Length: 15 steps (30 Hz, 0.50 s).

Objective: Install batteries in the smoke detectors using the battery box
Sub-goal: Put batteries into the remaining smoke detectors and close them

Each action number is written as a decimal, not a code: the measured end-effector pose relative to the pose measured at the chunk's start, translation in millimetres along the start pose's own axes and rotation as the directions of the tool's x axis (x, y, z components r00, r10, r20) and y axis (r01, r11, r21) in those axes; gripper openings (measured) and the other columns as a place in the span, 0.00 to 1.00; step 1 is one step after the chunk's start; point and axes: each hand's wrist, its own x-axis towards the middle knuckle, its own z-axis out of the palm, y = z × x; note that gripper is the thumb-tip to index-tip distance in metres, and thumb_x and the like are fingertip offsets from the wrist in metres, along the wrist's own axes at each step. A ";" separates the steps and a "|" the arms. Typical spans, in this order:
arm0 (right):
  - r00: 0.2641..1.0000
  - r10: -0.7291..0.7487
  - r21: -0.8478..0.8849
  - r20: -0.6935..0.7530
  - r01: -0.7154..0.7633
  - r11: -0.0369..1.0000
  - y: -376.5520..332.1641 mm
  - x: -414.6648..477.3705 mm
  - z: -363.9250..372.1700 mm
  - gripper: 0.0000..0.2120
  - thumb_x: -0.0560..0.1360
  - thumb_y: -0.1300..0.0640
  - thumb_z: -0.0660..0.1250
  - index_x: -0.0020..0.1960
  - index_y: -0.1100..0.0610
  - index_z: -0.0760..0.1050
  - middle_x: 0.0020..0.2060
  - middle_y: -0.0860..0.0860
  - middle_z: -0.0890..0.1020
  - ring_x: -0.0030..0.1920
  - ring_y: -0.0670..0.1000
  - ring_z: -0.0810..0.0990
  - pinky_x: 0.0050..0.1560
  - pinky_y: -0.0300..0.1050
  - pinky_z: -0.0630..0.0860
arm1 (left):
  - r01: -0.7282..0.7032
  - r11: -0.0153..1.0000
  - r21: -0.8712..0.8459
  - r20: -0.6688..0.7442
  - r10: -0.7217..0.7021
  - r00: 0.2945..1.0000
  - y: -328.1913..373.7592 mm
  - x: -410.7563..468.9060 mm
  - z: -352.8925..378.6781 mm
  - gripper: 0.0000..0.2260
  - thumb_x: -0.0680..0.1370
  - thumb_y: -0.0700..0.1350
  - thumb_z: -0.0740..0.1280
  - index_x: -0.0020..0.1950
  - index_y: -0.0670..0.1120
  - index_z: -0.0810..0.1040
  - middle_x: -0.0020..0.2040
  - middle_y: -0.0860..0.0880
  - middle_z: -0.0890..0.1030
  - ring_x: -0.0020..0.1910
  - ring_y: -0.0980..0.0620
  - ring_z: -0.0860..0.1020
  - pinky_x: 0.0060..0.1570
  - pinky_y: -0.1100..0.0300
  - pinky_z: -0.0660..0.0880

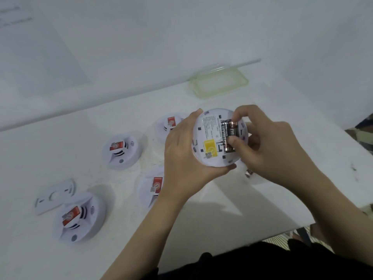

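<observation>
- Nearest the camera, I see dark clothing [262, 263] along the bottom edge, with both bare forearms reaching out over the white table [201, 229].
- Near left, a smoke detector [77, 217] lies face up with a red tag on its centre. A flat white mounting plate [53, 197] touches its far-left side.
- A second detector [150, 188], also red-tagged, lies partly hidden under the left forearm.
- The left hand [181, 158] grips the held detector [210, 136] by its rim, fingers curled over the top edge and thumb under the lower edge. The unit is raised off the table, back side towards the camera, with a yellow label showing.
- The right hand [278, 150] pinches a dark battery [232, 135] between thumb and forefinger, one at each end. The battery sits in the compartment at the right of the held detector, beside a second battery [224, 136] seated there.
- A small silvery-ended object [248, 173] lies just below the right hand. I cannot tell what it is.
- Further left, a third detector [121, 150] rests face up.
- A fourth detector [168, 124] lies behind the left hand, partly hidden.
- At the table's far edge, a clear greenish plastic box [219, 82] sits against the white wall [181, 37], well apart from the hands.
</observation>
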 end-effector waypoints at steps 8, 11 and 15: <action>0.999 -0.018 0.169 0.043 0.011 0.986 34.0 1.7 -28.1 0.18 0.75 0.61 0.65 0.52 0.43 0.61 0.35 0.50 0.83 0.27 0.52 0.79 0.29 0.52 0.75 | -0.014 1.000 -0.014 -0.053 0.014 0.998 22.9 9.2 31.8 0.45 0.60 0.62 0.79 0.68 0.38 0.71 0.65 0.45 0.77 0.64 0.50 0.75 0.62 0.48 0.73; 0.999 -0.040 0.180 -0.020 0.043 0.983 49.4 -0.1 -29.1 0.21 0.74 0.61 0.67 0.59 0.41 0.64 0.45 0.45 0.84 0.33 0.47 0.82 0.34 0.41 0.79 | 0.001 1.000 -0.030 -0.052 -0.003 0.999 28.7 15.5 40.4 0.44 0.60 0.60 0.80 0.68 0.39 0.71 0.63 0.46 0.77 0.63 0.49 0.76 0.59 0.47 0.74; 0.978 -0.070 0.135 -0.198 0.098 0.986 67.7 -1.7 -30.3 0.17 0.72 0.57 0.68 0.60 0.48 0.75 0.64 0.43 0.74 0.55 0.44 0.80 0.50 0.36 0.78 | 0.020 0.999 -0.047 -0.020 -0.021 1.000 35.5 18.4 52.6 0.43 0.60 0.58 0.81 0.68 0.39 0.71 0.64 0.47 0.77 0.64 0.50 0.75 0.62 0.50 0.72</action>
